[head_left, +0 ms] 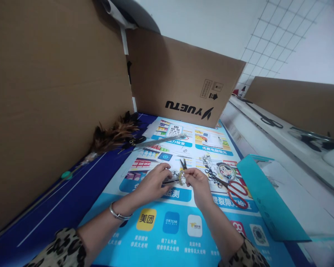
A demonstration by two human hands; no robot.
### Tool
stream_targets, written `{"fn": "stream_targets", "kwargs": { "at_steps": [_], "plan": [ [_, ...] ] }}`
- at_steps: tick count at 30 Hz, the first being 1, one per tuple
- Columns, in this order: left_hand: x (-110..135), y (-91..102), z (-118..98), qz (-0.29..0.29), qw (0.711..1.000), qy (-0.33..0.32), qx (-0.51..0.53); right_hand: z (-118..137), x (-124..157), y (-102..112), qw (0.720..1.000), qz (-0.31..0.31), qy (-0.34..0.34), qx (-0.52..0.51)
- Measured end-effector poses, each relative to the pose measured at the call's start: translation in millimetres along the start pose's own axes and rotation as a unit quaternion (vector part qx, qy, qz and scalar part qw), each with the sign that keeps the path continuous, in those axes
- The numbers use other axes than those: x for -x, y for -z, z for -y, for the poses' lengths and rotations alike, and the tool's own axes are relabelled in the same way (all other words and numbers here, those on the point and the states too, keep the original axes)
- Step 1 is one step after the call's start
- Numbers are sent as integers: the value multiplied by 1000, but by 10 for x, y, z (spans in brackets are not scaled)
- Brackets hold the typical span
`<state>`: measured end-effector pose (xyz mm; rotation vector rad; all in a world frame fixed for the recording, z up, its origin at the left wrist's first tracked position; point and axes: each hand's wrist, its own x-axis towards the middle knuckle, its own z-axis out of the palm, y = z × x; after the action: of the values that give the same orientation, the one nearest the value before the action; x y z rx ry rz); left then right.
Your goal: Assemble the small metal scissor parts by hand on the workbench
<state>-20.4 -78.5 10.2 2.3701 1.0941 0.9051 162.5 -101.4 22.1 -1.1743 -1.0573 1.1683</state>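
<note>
Nearest me are my two leopard-print sleeves (62,248) and one silver bracelet (119,213) on my left wrist. Ahead, my right hand (199,185) pinches one small gold-coloured wire piece (181,178) between thumb and fingertips, over the middle of the printed sheet (111,200). My left hand (153,181) is half curled beside it, fingers and thumb apart around a dark strand; I can't tell whether it grips. One pair of dark pointed tips (183,163) spreads just beyond, the rest hidden. To the right lie one pair of red-handled scissors (236,194), black loops (211,174) too tangled to count, and one turquoise box (269,204). Farther off are one feather bunch (114,135) at left and three cardboard panels (183,74), one lettered YUETU.
</note>
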Motion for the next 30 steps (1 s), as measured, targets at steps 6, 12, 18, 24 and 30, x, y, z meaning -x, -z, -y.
{"fn": "stream_targets", "kwargs": {
  "at_steps": [6,12,18,24,30],
  "plan": [
    [-6,-31,108,-1,999,35,-15,-38,-31,32,1000,-5,-11,-15],
    [-24,-17,132,-3,995,90,42,-14,-39,49,1000,-4,-9,-5],
    [-62,6,129,-46,964,152,211,30,-22,48,999,-7,-9,30],
    [-66,-9,132,-50,924,182,333,71,6,30,999,-12,0,53],
    [-71,39,67,-39,888,176,422,70,1,39,998,-12,4,57]
  ]
}}
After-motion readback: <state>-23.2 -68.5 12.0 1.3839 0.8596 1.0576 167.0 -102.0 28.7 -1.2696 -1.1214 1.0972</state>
